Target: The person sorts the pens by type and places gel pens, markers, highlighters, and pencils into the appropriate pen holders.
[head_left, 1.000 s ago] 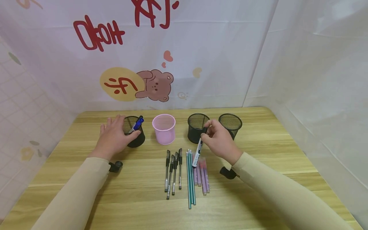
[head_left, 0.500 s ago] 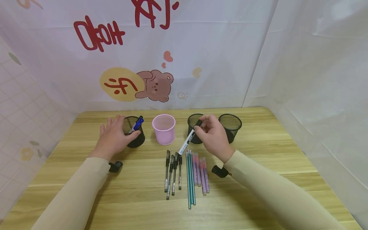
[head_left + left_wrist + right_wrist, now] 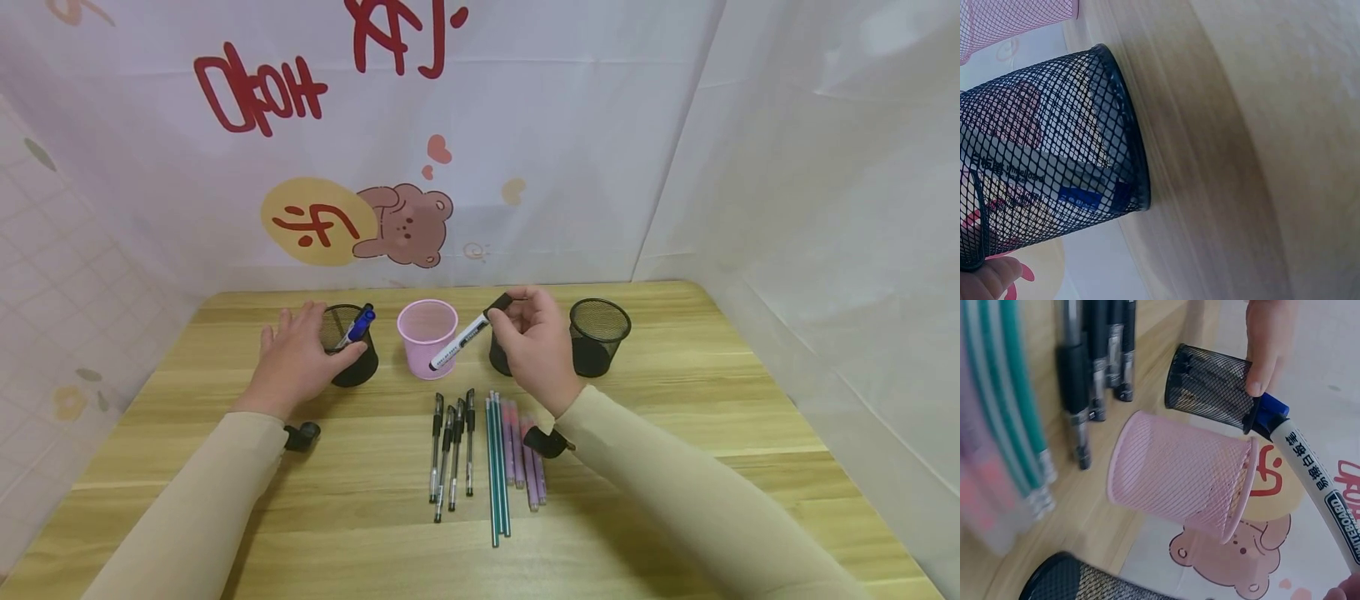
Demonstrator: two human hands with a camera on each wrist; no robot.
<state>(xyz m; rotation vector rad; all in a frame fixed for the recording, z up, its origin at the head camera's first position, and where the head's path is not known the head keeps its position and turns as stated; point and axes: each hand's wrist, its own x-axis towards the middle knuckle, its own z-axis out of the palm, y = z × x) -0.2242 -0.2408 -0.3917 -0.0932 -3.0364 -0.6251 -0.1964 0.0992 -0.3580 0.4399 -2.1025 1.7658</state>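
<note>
My left hand [image 3: 296, 358] holds the leftmost black mesh pen cup [image 3: 362, 367] at its rim, thumb over the near side. Inside that cup stand a blue-capped marker [image 3: 362, 323] and a second, dark-topped one; the left wrist view shows the blue-capped marker [image 3: 1029, 170] through the mesh. In the air, my right hand [image 3: 540, 346] pinches a white whiteboard marker [image 3: 461, 342] by its black cap end. This marker slants down leftward, its lower end overlapping the pink mesh pen cup [image 3: 417, 346] in the head view. Behind the right hand, another black mesh cup [image 3: 498, 358] is mostly hidden.
A fourth cup, black mesh [image 3: 592, 360], stands at the right of the row. Nearer on the wooden table lie several black gel pens [image 3: 470, 442], green pencils [image 3: 495, 467] and several purple pens [image 3: 517, 454]. A printed white sheet [image 3: 570, 150] rises behind.
My right hand has moved leftward and slightly away from me with the marker, which has tilted from steep to slanting and now overlaps the pink cup. The left hand has stayed put.
</note>
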